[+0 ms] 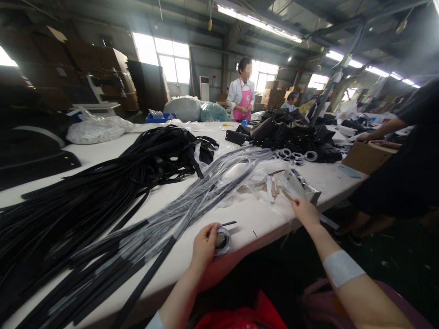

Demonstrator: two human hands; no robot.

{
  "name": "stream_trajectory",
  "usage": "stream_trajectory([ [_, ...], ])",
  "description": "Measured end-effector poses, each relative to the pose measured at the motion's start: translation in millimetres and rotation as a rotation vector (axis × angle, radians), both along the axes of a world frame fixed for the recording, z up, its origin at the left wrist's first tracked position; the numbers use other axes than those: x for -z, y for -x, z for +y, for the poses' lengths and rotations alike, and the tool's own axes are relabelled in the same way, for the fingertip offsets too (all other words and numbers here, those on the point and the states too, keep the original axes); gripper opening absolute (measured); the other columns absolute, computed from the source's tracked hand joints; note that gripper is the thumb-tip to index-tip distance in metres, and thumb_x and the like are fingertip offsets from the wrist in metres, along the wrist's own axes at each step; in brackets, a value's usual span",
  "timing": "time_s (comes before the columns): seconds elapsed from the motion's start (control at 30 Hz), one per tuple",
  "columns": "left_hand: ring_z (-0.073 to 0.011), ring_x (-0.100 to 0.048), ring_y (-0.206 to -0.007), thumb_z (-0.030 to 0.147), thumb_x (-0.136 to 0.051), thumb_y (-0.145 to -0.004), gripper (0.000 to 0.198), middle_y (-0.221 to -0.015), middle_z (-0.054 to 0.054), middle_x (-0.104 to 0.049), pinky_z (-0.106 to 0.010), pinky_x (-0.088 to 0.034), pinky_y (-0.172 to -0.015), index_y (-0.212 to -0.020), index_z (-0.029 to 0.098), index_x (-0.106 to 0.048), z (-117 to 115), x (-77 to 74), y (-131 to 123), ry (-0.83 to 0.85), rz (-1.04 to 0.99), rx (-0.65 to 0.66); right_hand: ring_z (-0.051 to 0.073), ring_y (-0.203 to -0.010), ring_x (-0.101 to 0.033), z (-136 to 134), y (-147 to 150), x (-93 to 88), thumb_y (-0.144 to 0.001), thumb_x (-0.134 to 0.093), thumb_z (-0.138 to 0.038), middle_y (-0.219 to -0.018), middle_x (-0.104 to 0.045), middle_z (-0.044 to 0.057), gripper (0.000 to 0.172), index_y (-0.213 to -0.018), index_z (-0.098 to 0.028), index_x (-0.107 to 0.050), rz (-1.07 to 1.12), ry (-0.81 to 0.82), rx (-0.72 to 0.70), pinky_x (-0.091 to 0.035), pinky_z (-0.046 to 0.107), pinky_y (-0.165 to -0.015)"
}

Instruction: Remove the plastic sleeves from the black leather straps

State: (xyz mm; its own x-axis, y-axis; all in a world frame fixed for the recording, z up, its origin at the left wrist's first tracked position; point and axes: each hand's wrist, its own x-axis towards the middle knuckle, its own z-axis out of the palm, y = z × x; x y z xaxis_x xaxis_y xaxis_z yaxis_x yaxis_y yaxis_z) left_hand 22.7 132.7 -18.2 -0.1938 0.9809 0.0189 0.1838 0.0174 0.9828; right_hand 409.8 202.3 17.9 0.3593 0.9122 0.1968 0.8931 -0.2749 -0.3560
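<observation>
My left hand (203, 244) is closed at the front edge of the table, its thumb and fingers around a coiled strap (224, 242). This coil is wrapped in greyish plastic film, and a short dark end (229, 223) sticks out above it. My right hand (305, 213) pinches a thin tan strip (288, 195) beside a plastic-covered box (300, 185). How far the strip runs under the plastic is hidden. Left of both hands, long black straps (192, 212) partly sleeved in film lie across the white table (245, 221).
A large heap of loose black straps (137, 169) covers the left of the table. Several wrapped coils (310, 156) lie by piled black bags (284, 130). A person in a pink apron (244, 100) stands across the table; another in dark clothing (394, 151) stands at right near a cardboard box (368, 157).
</observation>
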Motion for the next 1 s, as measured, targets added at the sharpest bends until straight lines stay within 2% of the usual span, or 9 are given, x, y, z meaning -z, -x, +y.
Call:
stream_trajectory([
  [0.13, -0.0267, -0.066, -0.099, 0.047, -0.062, -0.078, 0.033, -0.096, -0.010, -0.076, -0.040, -0.045, -0.097, -0.087, 0.018, -0.076, -1.5, -4.5, -2.5, 0.013, -0.045, -0.015, 0.022, -0.071, -0.065, -30.1, 31.7, -12.2, -0.090, -0.052, -0.035, -0.074, -0.071, 0.009, 0.032, -0.109, -0.014, -0.067, 0.165, -0.126, -0.118, -0.047, 0.033, -0.067],
  [0.23, -0.0226, -0.066, -0.084, 0.049, -0.058, -0.080, 0.038, -0.085, -0.008, -0.074, -0.035, -0.050, -0.083, -0.087, 0.016, -0.075, -12.2, -10.8, -7.7, 0.053, -0.074, -0.032, 0.019, -0.065, -0.065, -73.2, 82.6, -19.1, -0.087, -0.058, -0.044, -0.070, -0.070, 0.005, 0.038, -0.111, -0.016, -0.065, 0.562, -0.165, -0.365, -0.053, 0.032, -0.066],
  [0.37, -0.0125, -0.050, -0.048, 0.059, -0.056, -0.080, 0.050, -0.060, 0.000, -0.063, -0.026, -0.041, -0.050, -0.092, 0.014, -0.072, -49.3, -16.6, -17.7, 0.221, -0.287, 0.037, 0.027, -0.103, -0.068, -140.9, 144.6, -30.9, -0.075, -0.077, -0.039, -0.112, -0.072, 0.013, 0.054, -0.123, -0.020, -0.061, 1.003, 0.130, -0.693, -0.057, 0.041, -0.090],
  [0.43, -0.0099, -0.042, -0.041, 0.062, -0.060, -0.076, 0.052, -0.053, 0.003, -0.056, -0.024, -0.034, -0.043, -0.091, 0.014, -0.071, -74.5, -15.4, -19.7, 0.334, -0.415, 0.088, 0.026, -0.100, -0.070, -163.6, 161.2, -34.0, -0.076, -0.076, -0.039, -0.112, -0.073, 0.012, 0.050, -0.121, -0.021, -0.064, 1.079, 0.190, -0.706, -0.059, 0.040, -0.089],
  [0.53, -0.0101, -0.041, -0.040, 0.060, -0.063, -0.076, 0.047, -0.054, 0.002, -0.057, -0.024, -0.033, -0.042, -0.089, 0.015, -0.072, -110.0, -8.1, -17.7, 0.434, -0.396, 0.134, 0.018, -0.066, -0.068, -180.7, 170.7, -32.1, -0.086, -0.064, -0.044, -0.076, -0.073, 0.007, 0.029, -0.100, -0.021, -0.074, 0.996, 0.091, -0.606, -0.059, 0.030, -0.062],
  [0.6, -0.0119, -0.048, -0.047, 0.053, -0.063, -0.077, 0.040, -0.063, -0.002, -0.066, -0.025, -0.037, -0.047, -0.086, 0.015, -0.074, -126.3, -1.2, -15.2, 0.435, -0.317, 0.145, 0.016, -0.060, -0.063, -186.8, 172.7, -29.7, -0.089, -0.061, -0.041, -0.069, -0.068, 0.005, 0.025, -0.096, -0.023, -0.076, 0.877, 0.028, -0.659, -0.054, 0.027, -0.056],
  [0.67, -0.0129, -0.052, -0.052, 0.049, -0.063, -0.078, 0.035, -0.070, -0.005, -0.069, -0.025, -0.040, -0.050, -0.083, 0.016, -0.074, -135.1, 5.5, -13.9, 0.449, -0.260, 0.160, 0.016, -0.065, -0.063, -192.6, 175.3, -28.6, -0.090, -0.059, -0.037, -0.073, -0.068, 0.006, 0.023, -0.095, -0.025, -0.077, 0.787, 0.004, -0.748, -0.052, 0.027, -0.057],
  [0.8, -0.0111, -0.046, -0.040, 0.051, -0.058, -0.081, 0.039, -0.060, -0.001, -0.064, -0.024, -0.035, -0.042, -0.088, 0.016, -0.072, -137.6, 13.9, -14.0, 0.522, -0.267, 0.194, 0.018, -0.066, -0.066, -202.1, 184.3, -25.9, -0.091, -0.057, -0.031, -0.076, -0.073, 0.006, 0.019, -0.094, -0.025, -0.075, 0.631, -0.008, -0.886, -0.053, 0.029, -0.060],
  [1.0, -0.0110, -0.046, -0.038, 0.059, -0.058, -0.080, 0.046, -0.049, 0.002, -0.056, -0.022, -0.031, -0.039, -0.087, 0.015, -0.071, -136.1, 16.4, -12.8, 0.537, -0.270, 0.206, 0.019, -0.068, -0.068, -207.2, 194.6, -3.2, -0.090, -0.058, -0.024, -0.079, -0.075, 0.007, 0.014, -0.089, -0.022, -0.072, 0.262, -0.036, -1.067, -0.052, 0.030, -0.065],
])
